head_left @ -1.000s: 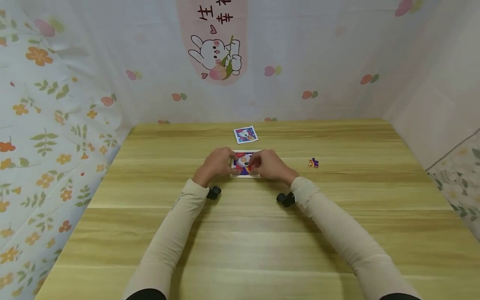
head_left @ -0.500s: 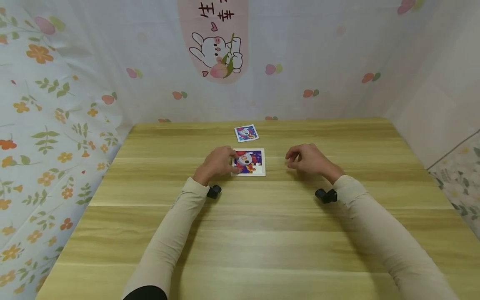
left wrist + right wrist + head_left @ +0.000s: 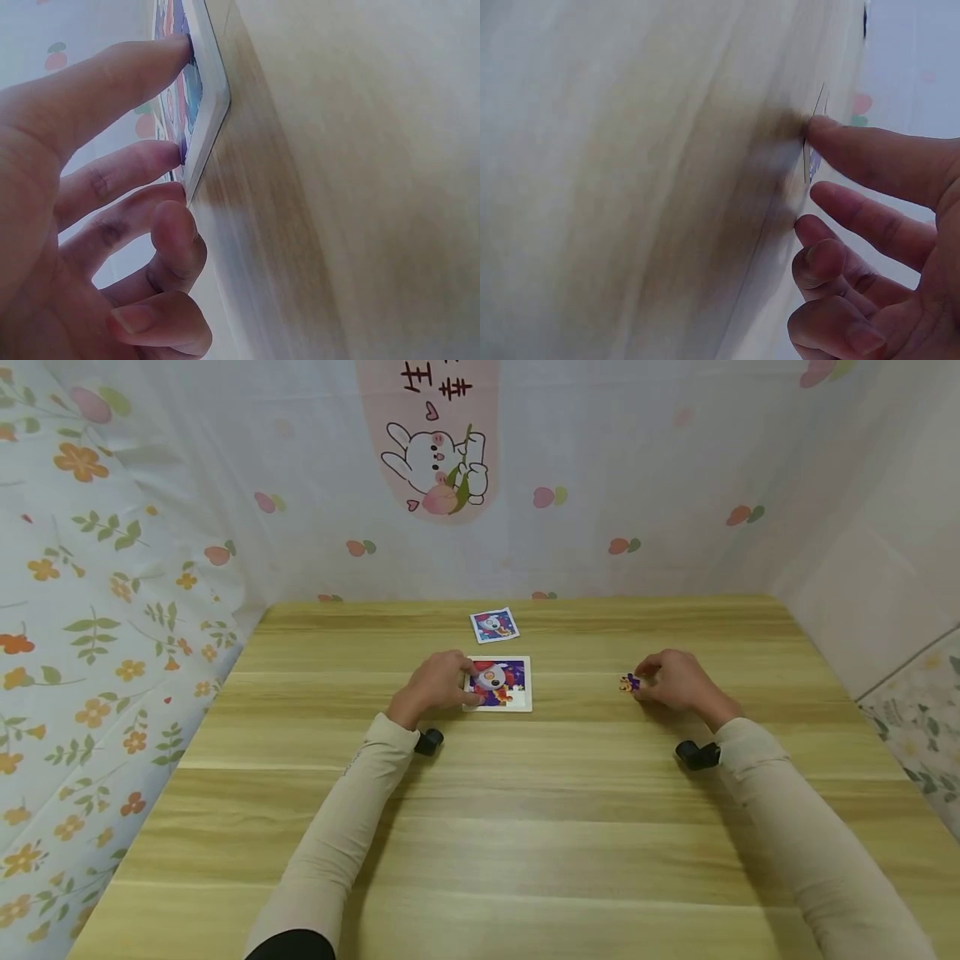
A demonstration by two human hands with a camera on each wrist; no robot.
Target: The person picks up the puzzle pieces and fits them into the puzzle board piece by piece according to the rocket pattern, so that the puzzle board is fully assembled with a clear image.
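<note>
A small square jigsaw puzzle in a white tray (image 3: 528, 687) lies flat on the table. Its picture shows a white cartoon character on purple, with a bare white gap at the lower right. My left hand (image 3: 437, 682) rests at the tray's left side; in the left wrist view its thumb and fingertips press on the puzzle near the border (image 3: 216, 105). Farther right, one loose purple and yellow puzzle piece (image 3: 627, 682) lies on the wood. My right hand (image 3: 681, 680) is beside it, the thumb touching the piece (image 3: 814, 159) and the index fingertip close to its edge.
A printed card (image 3: 495, 626) with a similar picture lies behind the tray, toward the far edge of the wood-grain table (image 3: 480, 827). Patterned white cloth (image 3: 300, 477) hangs behind and at the left.
My right hand has left the puzzle and moved right to the loose piece, uncovering the gap at the lower right. My left hand has stayed on the tray.
</note>
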